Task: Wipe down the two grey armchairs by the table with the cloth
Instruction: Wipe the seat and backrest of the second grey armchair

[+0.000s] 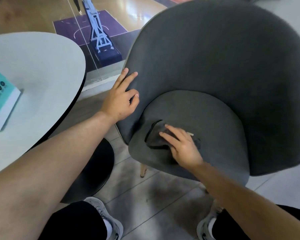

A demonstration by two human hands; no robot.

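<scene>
One grey armchair (pixel 223 66) fills the right half of the view, its round seat cushion (pixel 206 115) facing me. A dark grey cloth (pixel 156 137) lies on the front left of the seat. My right hand (pixel 182 146) presses flat on the cloth with its fingers spread. My left hand (pixel 121 99) grips the chair's left armrest edge, fingers over the rim and thumb on the inner side. A second armchair is not in view.
A round white table (pixel 42 66) with a dark edge stands to the left, its black base (pixel 93 170) by my left foot. A teal and white box (pixel 2 101) sits on it. Grey floor tiles lie below; a glass panel stands behind the chair.
</scene>
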